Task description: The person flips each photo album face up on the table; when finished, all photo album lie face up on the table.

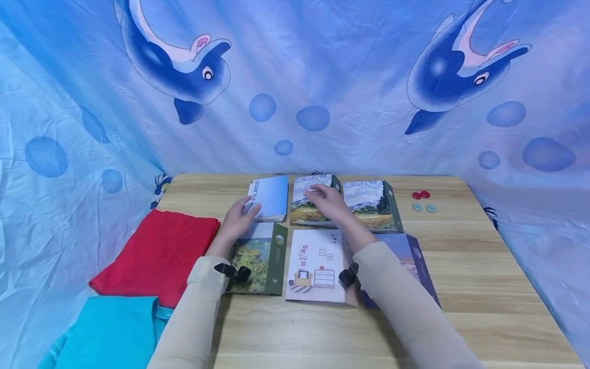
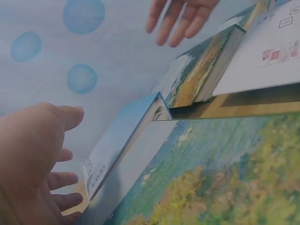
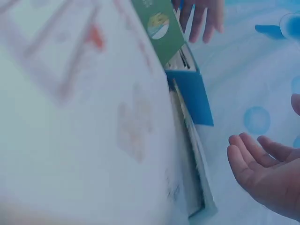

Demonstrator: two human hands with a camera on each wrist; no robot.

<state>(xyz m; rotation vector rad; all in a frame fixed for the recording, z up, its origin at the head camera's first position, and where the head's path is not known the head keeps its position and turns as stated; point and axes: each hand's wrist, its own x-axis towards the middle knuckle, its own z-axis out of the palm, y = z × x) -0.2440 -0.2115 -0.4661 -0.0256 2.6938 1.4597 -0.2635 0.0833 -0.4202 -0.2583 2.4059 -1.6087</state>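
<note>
My left hand point(image 1: 238, 219) hovers with loosely bent fingers beside the left edge of a blue-and-white book point(image 1: 273, 197) marked POLAROID. In the left wrist view there is a gap between that hand and the book. My right hand point(image 1: 328, 202), fingers loosely extended, hangs over a book with a painted landscape cover point(image 1: 304, 212), holding nothing. A similar landscape book point(image 1: 369, 200) lies to its right. In the front row are a green-spined book with a garden painting point(image 1: 253, 256), a white book with a drawn room point(image 1: 315, 261) and a purple-spined book point(image 1: 410, 259), partly hidden by my right forearm.
A folded red cloth point(image 1: 156, 251) and a turquoise cloth point(image 1: 115, 328) lie along the left edge of the wooden table point(image 1: 479, 287). Two red discs point(image 1: 421, 195) and two pale green discs point(image 1: 424, 207) sit at the back right. A dolphin-print curtain point(image 1: 295, 77) hangs behind.
</note>
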